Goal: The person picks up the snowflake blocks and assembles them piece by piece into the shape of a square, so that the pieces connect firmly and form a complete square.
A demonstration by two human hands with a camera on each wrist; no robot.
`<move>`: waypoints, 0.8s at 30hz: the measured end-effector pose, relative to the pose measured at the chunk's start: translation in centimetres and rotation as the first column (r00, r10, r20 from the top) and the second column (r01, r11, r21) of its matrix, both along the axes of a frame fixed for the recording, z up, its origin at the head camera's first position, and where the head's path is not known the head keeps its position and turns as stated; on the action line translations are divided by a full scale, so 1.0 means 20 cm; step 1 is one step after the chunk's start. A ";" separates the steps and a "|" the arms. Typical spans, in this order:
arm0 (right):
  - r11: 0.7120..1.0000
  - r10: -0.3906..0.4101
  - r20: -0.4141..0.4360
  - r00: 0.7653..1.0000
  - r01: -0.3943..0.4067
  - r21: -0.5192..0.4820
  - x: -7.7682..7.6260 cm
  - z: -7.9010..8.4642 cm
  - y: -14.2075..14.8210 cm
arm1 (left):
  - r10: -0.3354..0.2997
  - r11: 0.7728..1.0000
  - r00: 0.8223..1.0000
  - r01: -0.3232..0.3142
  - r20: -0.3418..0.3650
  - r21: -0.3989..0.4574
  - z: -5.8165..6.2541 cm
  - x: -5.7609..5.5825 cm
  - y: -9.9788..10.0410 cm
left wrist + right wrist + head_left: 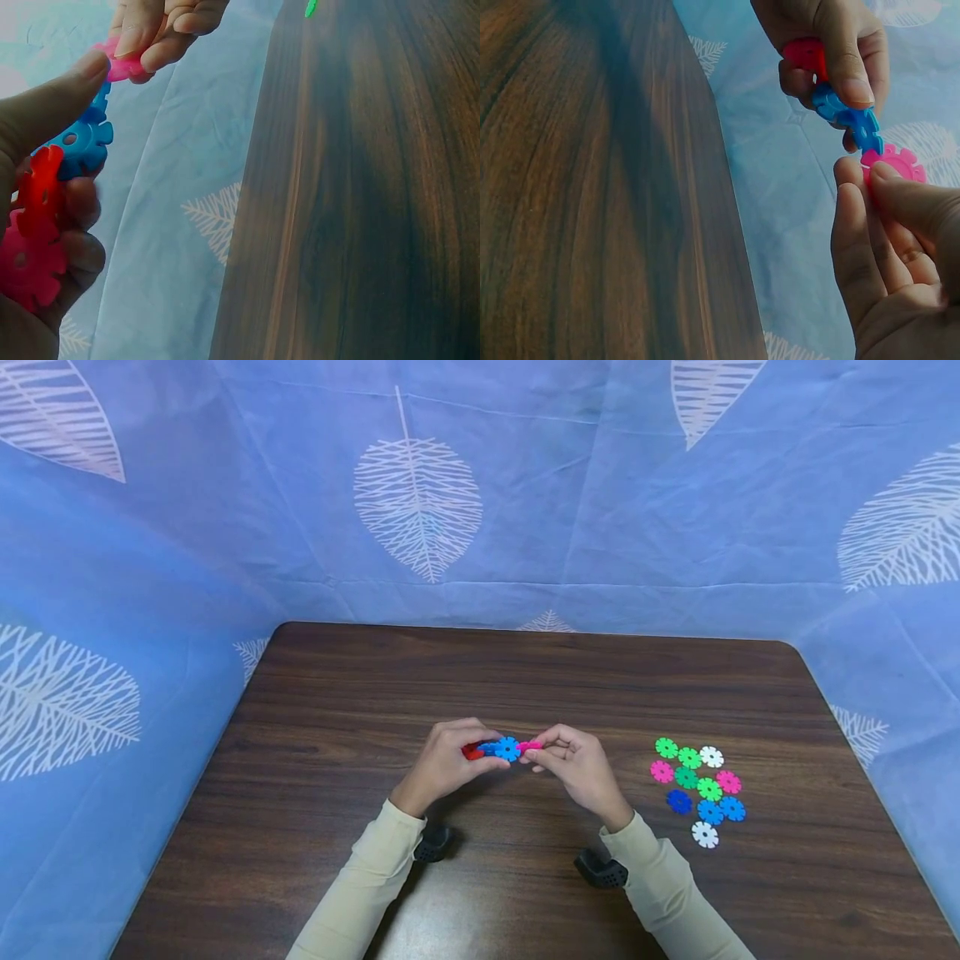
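My left hand point(442, 760) grips a short chain of notched plastic interlocking discs. In the left wrist view, a pink disc point(28, 262) lies deepest in that hand, followed by a red disc point(43, 193) and blue discs point(84, 146). Between thumb and fingers, my right hand point(587, 770) pinches another pink disc point(896, 163). Its edge meets the outermost blue disc point(867, 132) at the chain's end; whether their slots are locked together I cannot tell. Fingers partly cover the chain. Both hands are held above the table, close together.
Several loose discs lie to the right on the dark wooden table point(525, 677), among them a green disc point(666, 747), a white disc point(705, 835) and a dark blue disc point(678, 802). Behind the table hangs a blue leaf-patterned cloth point(540, 510).
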State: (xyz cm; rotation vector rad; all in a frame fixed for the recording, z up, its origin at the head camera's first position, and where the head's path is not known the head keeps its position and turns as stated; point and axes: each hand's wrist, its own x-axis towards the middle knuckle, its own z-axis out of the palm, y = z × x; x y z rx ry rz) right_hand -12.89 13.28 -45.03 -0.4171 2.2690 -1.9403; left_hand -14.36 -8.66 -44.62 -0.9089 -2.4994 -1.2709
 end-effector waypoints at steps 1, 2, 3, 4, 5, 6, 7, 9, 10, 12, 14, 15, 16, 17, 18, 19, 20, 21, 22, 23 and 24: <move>1.000 0.001 -0.004 1.000 -0.001 -0.002 0.00 0.00 0.00 | -0.004 1.000 1.000 0.004 -0.002 0.008 0.00 0.00 0.00; 1.000 0.002 -0.009 1.000 -0.002 -0.005 0.00 0.00 0.00 | -0.005 1.000 1.000 0.005 -0.005 0.012 0.00 0.00 0.00; 1.000 0.002 -0.013 1.000 -0.003 -0.011 0.00 0.00 0.00 | -0.007 1.000 1.000 0.007 -0.006 0.015 0.00 0.00 0.00; 1.000 0.003 -0.016 1.000 -0.004 -0.019 0.00 0.00 0.00 | -0.011 1.000 1.000 0.011 -0.004 0.021 0.01 0.00 0.00; 1.000 0.005 -0.017 1.000 -0.005 -0.024 0.00 0.00 0.00 | -0.012 1.000 1.000 0.012 -0.002 0.022 0.01 0.00 0.00; 1.000 0.005 -0.016 1.000 -0.006 -0.026 0.00 0.00 0.00 | -0.016 1.000 1.000 0.016 -0.001 0.022 0.01 0.01 0.00; 1.000 0.007 -0.009 1.000 -0.007 -0.025 0.00 0.00 0.00 | -0.016 1.000 1.000 0.016 0.001 0.024 0.01 0.01 0.00; 1.000 0.006 -0.001 1.000 -0.006 -0.016 0.00 0.00 -0.01 | -0.021 1.000 1.000 0.021 0.004 0.020 0.01 0.01 0.00; 1.000 0.002 0.000 1.000 -0.002 -0.008 0.00 0.00 -0.01 | -0.022 1.000 1.000 0.022 0.007 0.021 0.01 0.01 0.00; 1.000 -0.003 0.002 1.000 0.003 0.003 0.00 0.01 -0.01 | -0.022 1.000 1.000 0.022 0.008 0.019 0.01 0.01 0.01; 1.000 -0.010 0.001 1.000 0.010 0.009 -0.01 0.01 -0.01 | -0.021 1.000 1.000 0.021 0.007 0.016 0.01 0.01 0.01; 1.000 -0.011 0.002 1.000 0.011 0.005 -0.01 0.01 -0.01 | -0.019 1.000 1.000 0.018 0.010 0.017 0.01 0.01 0.01; 1.000 -0.010 0.004 1.000 0.010 0.006 -0.01 0.02 -0.01 | -0.018 1.000 1.000 0.018 0.015 0.021 0.01 0.00 0.01; 1.000 -0.007 0.006 1.000 0.007 0.008 -0.01 0.02 -0.01 | -0.015 1.000 1.000 0.014 0.018 0.020 0.01 0.00 0.01; 1.000 -0.004 0.007 1.000 0.004 0.012 -0.01 0.02 -0.01 | -0.014 1.000 1.000 0.013 0.022 0.020 0.00 0.00 0.01; 1.000 -0.001 0.005 1.000 0.001 0.019 -0.02 0.02 -0.01 | -0.013 1.000 1.000 0.012 0.028 0.023 0.00 0.00 0.01; 1.000 0.000 0.006 1.000 0.000 0.024 -0.02 0.03 -0.01 | -0.011 1.000 0.999 0.010 0.033 0.022 0.00 0.00 0.01; 1.000 0.002 0.006 1.000 -0.002 0.030 -0.02 0.03 0.00 | -0.010 1.000 0.999 0.009 0.040 0.021 -0.01 0.00 0.01; 0.999 0.001 0.005 1.000 -0.001 0.040 -0.03 0.03 0.00 | -0.010 1.000 0.999 0.009 0.045 0.017 -0.01 0.00 0.01; 0.999 0.003 0.004 1.000 -0.003 0.044 -0.03 0.03 0.01 | -0.009 1.000 0.999 0.008 0.052 0.011 -0.02 0.00 0.01; 0.999 0.004 0.005 1.000 -0.004 0.048 -0.04 0.03 0.01 | -0.012 1.000 0.998 0.012 0.060 0.005 -0.02 0.01 0.01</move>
